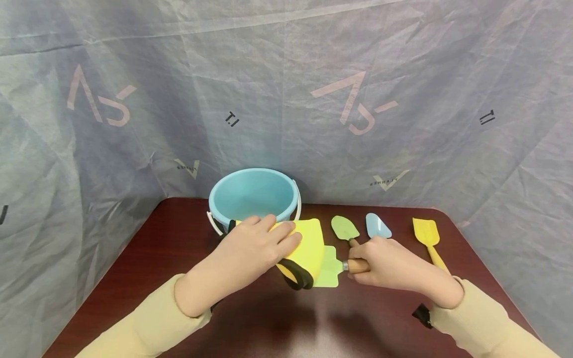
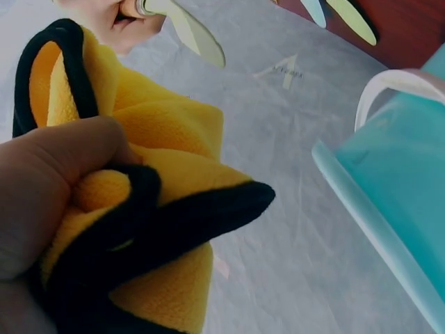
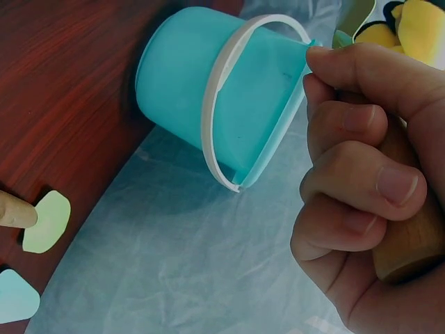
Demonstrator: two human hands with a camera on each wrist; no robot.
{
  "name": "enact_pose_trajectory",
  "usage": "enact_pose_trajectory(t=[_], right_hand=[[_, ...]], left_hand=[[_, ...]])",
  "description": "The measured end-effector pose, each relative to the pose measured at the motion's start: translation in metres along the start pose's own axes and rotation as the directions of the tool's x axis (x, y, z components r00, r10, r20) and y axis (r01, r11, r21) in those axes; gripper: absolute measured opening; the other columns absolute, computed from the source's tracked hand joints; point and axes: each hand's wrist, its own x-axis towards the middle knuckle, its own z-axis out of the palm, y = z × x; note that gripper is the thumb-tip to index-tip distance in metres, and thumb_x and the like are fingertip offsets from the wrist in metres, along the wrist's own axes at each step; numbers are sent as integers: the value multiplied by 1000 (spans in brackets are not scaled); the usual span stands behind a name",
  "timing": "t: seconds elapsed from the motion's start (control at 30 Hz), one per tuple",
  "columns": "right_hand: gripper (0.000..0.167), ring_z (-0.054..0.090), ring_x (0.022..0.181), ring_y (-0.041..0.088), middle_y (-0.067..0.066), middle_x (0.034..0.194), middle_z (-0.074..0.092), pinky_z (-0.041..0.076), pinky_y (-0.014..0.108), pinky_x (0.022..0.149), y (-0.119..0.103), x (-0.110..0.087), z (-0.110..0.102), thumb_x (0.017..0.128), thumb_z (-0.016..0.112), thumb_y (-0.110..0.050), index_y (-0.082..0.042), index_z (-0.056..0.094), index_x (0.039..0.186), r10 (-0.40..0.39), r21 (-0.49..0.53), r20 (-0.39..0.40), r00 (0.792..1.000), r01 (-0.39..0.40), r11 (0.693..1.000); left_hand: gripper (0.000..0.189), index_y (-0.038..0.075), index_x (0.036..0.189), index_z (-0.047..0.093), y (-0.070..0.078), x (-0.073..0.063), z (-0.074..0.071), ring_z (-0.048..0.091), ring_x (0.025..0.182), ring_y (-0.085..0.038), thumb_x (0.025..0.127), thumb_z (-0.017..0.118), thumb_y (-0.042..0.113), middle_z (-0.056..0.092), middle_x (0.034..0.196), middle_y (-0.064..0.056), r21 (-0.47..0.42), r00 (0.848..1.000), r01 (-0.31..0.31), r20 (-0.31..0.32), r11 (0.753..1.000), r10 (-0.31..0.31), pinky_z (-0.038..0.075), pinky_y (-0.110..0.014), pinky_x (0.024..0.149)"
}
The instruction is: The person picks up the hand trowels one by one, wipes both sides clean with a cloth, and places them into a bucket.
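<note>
My left hand point(image 1: 255, 251) grips a bunched yellow cloth point(image 1: 310, 238) with black edging. In the left wrist view the thumb presses into the folds of the cloth point(image 2: 170, 129). My right hand point(image 1: 387, 263) holds a light green toy shovel point(image 1: 330, 268) by its wooden handle, the blade pointing left. The right wrist view shows fingers curled round the handle point(image 3: 410, 243). Seen from the head, the cloth overlaps the left part of the blade and hides it. Both hands are above the front middle of the table, the left one in front of the bucket.
A light blue bucket point(image 1: 252, 188) with a white handle stands at the back of the dark red table point(image 1: 174, 243). To its right lie a green shovel point(image 1: 343, 227), a pale blue shovel point(image 1: 377, 225) and a yellow shovel point(image 1: 426, 231). A grey printed sheet point(image 1: 277, 89) hangs behind.
</note>
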Motion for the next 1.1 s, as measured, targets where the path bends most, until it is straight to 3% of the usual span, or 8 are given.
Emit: enact_pose_trajectory(t=[0.17,0.63,1.1], right_hand=[[44,13,57,-2,-16,62,12,17,16,47,-1,2,1,76,71,-19,-21,30,59,-6,-5,-2,1000,6,1000],[41,15,55,-3,-16,60,15,19,16,46,1,4,2,75,71,-18,-21,34,59,5,17,20,1000,-5,1000],[37,19,52,-3,-17,56,18,24,16,44,-1,3,1,71,71,-17,-23,37,59,12,-55,27,1000,-10,998]], left_hand=[[25,15,98,59,5,4,5,47,68,-17,78,60,-1,59,99,4,-7,999,-14,29,1000,14,32,-23,53],[20,17,94,60,19,12,20,50,71,-19,79,59,3,59,91,2,-28,996,-70,60,997,72,35,-25,53],[17,16,83,56,30,12,31,41,62,-17,78,51,1,50,76,3,-10,991,-105,78,994,106,30,-25,51]])
